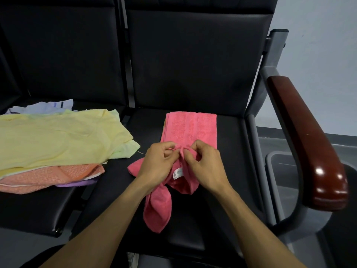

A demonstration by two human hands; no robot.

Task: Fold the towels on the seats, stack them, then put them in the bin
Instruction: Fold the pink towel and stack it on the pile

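Observation:
A pink towel [190, 128] lies lengthwise on the right black seat [228, 171], its far part flat and its near end bunched, with a white label showing. My left hand [158, 161] and my right hand [204, 163] meet over its middle, and each pinches a fold of the pink cloth. On the left seat [38, 209] sits a loose pile of towels: a yellow one [58, 138] on top, an orange one [58, 175] beneath, a purple edge [77, 184] and a white one [44, 107] behind. A grey bin [282, 175] stands on the floor right of the seats.
A dark red wooden armrest [309, 144] on a grey metal frame [258, 151] runs between the right seat and the bin. Black seat backs rise behind both seats. A pale wall is at the far right.

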